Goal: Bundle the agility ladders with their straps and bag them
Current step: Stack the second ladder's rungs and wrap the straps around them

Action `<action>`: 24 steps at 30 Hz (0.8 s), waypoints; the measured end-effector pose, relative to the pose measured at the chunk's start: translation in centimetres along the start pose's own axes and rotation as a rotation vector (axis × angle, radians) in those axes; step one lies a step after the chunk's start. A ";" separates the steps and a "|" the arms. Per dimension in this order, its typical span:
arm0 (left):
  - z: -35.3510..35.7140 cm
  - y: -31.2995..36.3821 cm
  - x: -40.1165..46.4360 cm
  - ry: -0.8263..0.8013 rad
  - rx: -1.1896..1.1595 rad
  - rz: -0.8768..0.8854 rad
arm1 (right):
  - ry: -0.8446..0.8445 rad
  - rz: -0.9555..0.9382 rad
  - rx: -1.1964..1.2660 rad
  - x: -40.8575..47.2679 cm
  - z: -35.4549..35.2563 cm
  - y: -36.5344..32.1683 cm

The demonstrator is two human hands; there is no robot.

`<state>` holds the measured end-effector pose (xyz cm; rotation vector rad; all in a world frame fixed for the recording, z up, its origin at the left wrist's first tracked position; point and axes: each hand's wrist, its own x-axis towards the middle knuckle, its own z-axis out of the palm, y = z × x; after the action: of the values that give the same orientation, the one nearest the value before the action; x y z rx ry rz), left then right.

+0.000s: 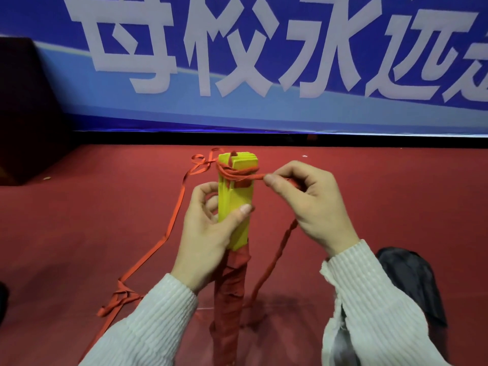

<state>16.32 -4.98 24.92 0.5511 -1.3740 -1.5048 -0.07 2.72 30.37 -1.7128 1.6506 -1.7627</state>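
1. The left hand (208,233) grips a stack of flat yellow plastic ladder rungs (237,202), upright over red carpeted floor (396,196).
2. The right hand (303,199) pinches thin red woven strap (237,174) wound round its top.
3. Behind hangs a glossy blue banner (264,107); crumpled black fabric bag (412,281) lies right.

Just left of the left hand's (208,233) grip on the yellow rung bundle (236,196), loose red strap (171,220) trails across the red floor (383,196) and knots up nearer the body. Right of the right hand's (306,196) pinch the floor lies open; a dark bag (412,281) lies below that wrist.
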 end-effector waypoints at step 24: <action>1.2 -0.2 -1.6 -0.144 0.260 -0.033 | 0.113 0.159 -0.216 -0.8 2.1 -0.1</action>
<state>15.83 -3.05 24.57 0.6385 -1.6951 -1.4229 1.85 2.21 29.40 -1.5366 2.0300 -1.6895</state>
